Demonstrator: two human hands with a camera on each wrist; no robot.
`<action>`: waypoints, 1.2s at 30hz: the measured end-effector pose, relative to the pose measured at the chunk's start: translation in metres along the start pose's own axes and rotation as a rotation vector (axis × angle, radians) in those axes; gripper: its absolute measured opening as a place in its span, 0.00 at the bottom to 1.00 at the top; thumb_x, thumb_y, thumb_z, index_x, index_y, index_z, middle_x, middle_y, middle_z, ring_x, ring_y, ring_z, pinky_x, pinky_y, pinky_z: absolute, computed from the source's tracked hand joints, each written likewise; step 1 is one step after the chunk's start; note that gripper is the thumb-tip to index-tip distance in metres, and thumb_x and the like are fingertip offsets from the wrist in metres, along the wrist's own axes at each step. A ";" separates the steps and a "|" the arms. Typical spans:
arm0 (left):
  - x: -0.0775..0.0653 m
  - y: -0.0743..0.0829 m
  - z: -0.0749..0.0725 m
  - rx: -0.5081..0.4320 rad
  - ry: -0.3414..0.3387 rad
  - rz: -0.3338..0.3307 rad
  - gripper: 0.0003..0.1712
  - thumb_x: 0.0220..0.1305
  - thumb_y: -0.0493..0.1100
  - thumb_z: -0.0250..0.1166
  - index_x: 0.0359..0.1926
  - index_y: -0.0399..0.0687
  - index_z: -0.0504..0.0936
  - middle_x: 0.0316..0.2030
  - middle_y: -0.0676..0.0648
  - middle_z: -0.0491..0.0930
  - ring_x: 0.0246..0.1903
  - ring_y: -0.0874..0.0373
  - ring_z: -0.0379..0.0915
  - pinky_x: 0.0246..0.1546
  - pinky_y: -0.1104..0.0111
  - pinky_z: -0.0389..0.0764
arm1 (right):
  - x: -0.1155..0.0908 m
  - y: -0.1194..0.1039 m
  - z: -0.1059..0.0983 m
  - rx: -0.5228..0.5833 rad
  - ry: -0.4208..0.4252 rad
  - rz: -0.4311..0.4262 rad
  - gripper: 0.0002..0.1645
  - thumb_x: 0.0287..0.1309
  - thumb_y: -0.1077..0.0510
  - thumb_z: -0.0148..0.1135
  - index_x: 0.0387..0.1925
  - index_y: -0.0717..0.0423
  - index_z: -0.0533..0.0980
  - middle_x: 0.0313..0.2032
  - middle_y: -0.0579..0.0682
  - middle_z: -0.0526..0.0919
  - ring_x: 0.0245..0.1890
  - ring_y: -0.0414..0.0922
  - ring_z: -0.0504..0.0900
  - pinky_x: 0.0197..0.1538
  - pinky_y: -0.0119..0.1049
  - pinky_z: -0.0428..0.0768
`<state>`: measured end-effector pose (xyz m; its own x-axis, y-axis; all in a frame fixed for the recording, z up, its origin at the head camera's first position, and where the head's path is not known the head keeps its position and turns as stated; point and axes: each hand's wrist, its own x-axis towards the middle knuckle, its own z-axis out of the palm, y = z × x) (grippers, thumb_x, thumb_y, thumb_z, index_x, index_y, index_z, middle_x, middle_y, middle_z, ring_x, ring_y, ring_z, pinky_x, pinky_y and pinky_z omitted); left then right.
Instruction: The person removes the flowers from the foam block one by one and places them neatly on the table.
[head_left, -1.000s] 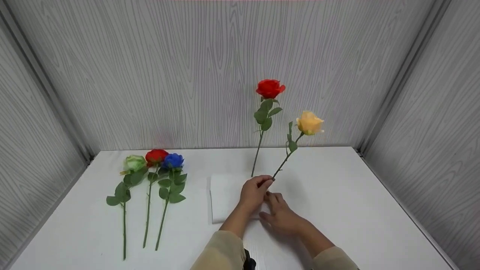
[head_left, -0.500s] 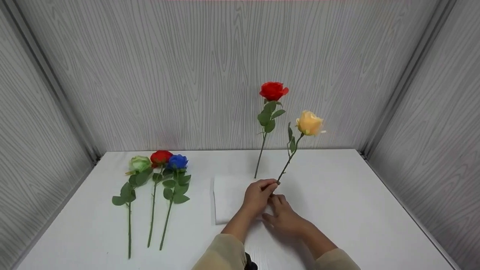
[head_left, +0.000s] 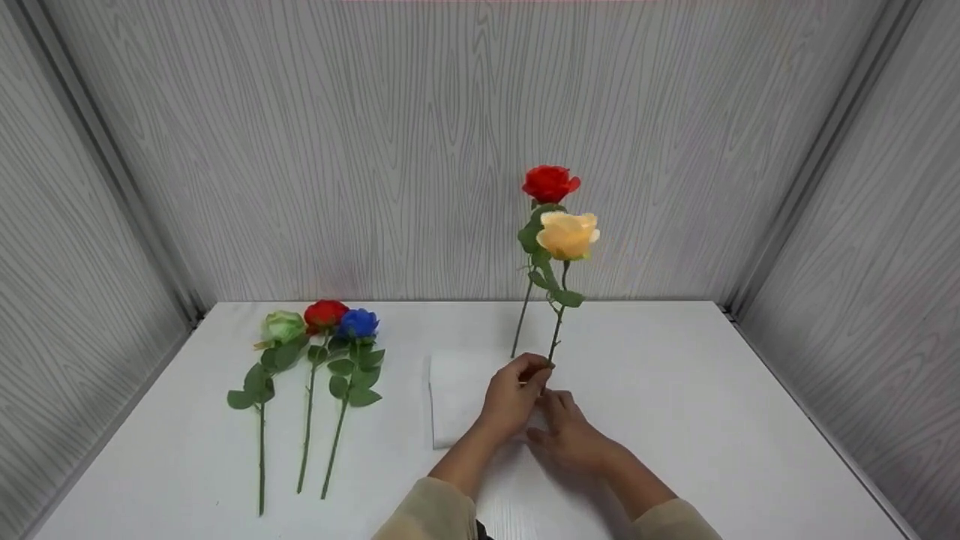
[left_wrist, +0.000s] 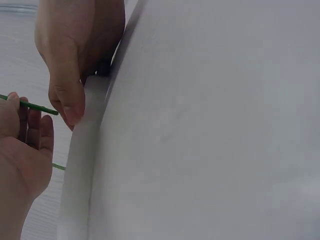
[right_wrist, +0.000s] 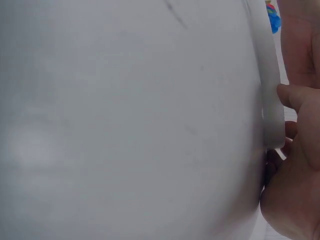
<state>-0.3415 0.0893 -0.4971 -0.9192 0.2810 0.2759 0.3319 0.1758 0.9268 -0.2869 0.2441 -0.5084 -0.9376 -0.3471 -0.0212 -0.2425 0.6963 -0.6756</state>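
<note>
My left hand (head_left: pixel 514 394) pinches the stem of a yellow rose (head_left: pixel 568 236), held upright above a flat white block (head_left: pixel 456 401). In the left wrist view the green stem's lower end (left_wrist: pixel 49 109) shows free beside the other hand's thumb. My right hand (head_left: pixel 574 439) grips the block's right end; in the right wrist view its thumb (right_wrist: pixel 289 94) lies against the block's edge and its fingers reach round the end. A red rose (head_left: pixel 550 184) stands upright behind the yellow one, its stem meeting the block's back edge.
On the left of the white table (head_left: pixel 697 420) lie a pale green rose (head_left: pixel 283 328), another red rose (head_left: pixel 325 315) and a blue rose (head_left: pixel 358 323), heads toward the back. Grey wood-grain panels (head_left: pixel 420 150) rise behind and at both sides.
The yellow rose has swung left from a rightward lean to nearly upright, and its head now overlaps the standing red rose's leaves. The right hand stays at the block.
</note>
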 end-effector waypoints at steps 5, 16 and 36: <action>-0.004 0.010 -0.009 0.024 0.004 0.026 0.08 0.82 0.45 0.63 0.54 0.52 0.87 0.52 0.47 0.89 0.49 0.62 0.81 0.55 0.66 0.85 | 0.000 -0.001 0.001 0.024 0.011 0.027 0.43 0.82 0.50 0.57 0.84 0.63 0.52 0.77 0.64 0.57 0.83 0.63 0.56 0.84 0.66 0.58; -0.021 0.015 -0.028 0.110 -0.054 0.008 0.09 0.82 0.45 0.63 0.55 0.51 0.85 0.52 0.48 0.88 0.51 0.58 0.83 0.52 0.69 0.87 | 0.001 0.000 0.006 0.001 0.015 0.062 0.44 0.81 0.49 0.58 0.84 0.64 0.52 0.79 0.63 0.57 0.85 0.63 0.55 0.85 0.64 0.58; -0.055 0.023 -0.076 0.154 -0.121 0.009 0.08 0.82 0.44 0.63 0.55 0.50 0.82 0.49 0.43 0.86 0.46 0.55 0.86 0.49 0.69 0.91 | 0.000 -0.001 0.006 -0.023 0.039 0.088 0.43 0.81 0.49 0.60 0.83 0.64 0.56 0.81 0.64 0.57 0.85 0.63 0.55 0.85 0.63 0.58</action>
<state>-0.2992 0.0056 -0.4717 -0.8870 0.3931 0.2422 0.3767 0.3127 0.8720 -0.2857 0.2398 -0.5122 -0.9644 -0.2597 -0.0506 -0.1643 0.7376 -0.6550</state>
